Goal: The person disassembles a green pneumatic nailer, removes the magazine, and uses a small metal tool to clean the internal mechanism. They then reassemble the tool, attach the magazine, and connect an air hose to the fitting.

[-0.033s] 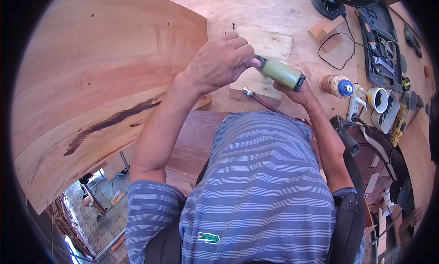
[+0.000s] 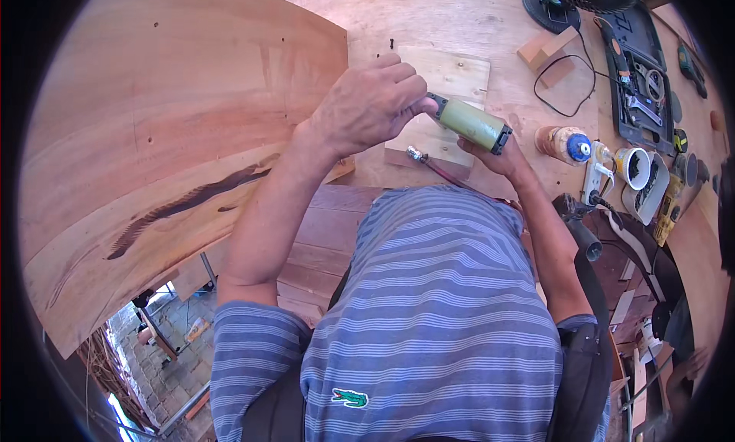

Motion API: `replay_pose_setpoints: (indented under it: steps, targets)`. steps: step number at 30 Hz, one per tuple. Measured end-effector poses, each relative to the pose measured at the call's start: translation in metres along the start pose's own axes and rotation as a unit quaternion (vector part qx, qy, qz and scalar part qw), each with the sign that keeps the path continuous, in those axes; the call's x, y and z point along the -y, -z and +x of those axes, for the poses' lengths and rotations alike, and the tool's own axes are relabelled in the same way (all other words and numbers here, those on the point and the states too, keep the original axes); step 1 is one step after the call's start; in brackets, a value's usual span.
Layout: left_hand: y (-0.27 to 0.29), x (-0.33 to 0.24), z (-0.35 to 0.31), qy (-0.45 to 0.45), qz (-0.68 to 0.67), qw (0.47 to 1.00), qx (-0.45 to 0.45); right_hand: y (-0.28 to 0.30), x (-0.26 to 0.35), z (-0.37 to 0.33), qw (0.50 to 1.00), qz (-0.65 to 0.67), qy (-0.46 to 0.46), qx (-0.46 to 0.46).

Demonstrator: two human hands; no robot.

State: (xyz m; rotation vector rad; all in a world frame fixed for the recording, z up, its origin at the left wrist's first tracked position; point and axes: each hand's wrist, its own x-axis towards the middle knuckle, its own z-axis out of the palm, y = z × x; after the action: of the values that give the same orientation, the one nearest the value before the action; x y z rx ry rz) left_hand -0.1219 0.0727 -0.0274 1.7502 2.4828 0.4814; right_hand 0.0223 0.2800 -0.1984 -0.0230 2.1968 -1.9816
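Note:
A tool with a green cylindrical body and black ends, by its look an air nail gun (image 2: 472,125), is tilted over the near edge of the bench. My right hand (image 2: 501,160) holds it from below, and most of its fingers are hidden behind the body. My left hand (image 2: 371,105) is closed at the tool's far-left black end, with the thumb against it. Its curled fingers hide whatever is between them. Just below the tool, a hose with a metal coupling (image 2: 416,154) lies near a pale wooden board (image 2: 463,74).
A large curved plywood panel (image 2: 214,67) rises on the left. To the right are a blue-capped bottle (image 2: 574,145), a power strip (image 2: 593,180), a white cup (image 2: 634,166), an opened tool case (image 2: 639,90) and wood blocks (image 2: 547,55) beside a looped black cable (image 2: 565,114).

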Motion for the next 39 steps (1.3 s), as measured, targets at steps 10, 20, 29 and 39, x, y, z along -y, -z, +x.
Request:
replay_pose_setpoints:
  steps: [10,20,29,39]
  targets:
    - [-0.028,-0.029,-0.014,0.413,-0.115,0.901,-0.073,-0.028,0.012,-0.003,0.995,-0.032,0.062,-0.078]
    - [-0.002,-0.016,-0.051,0.156,-0.043,0.985,-0.065,-0.021,0.008,0.001,0.997,0.011,0.079,0.008]
    - [0.005,-0.012,-0.035,0.015,0.062,0.997,-0.039,0.000,0.002,0.005,0.995,-0.015,0.073,0.068]
    - [-0.005,-0.007,-0.040,0.098,0.135,0.986,0.003,-0.009,0.003,0.014,0.995,-0.020,0.097,0.005]
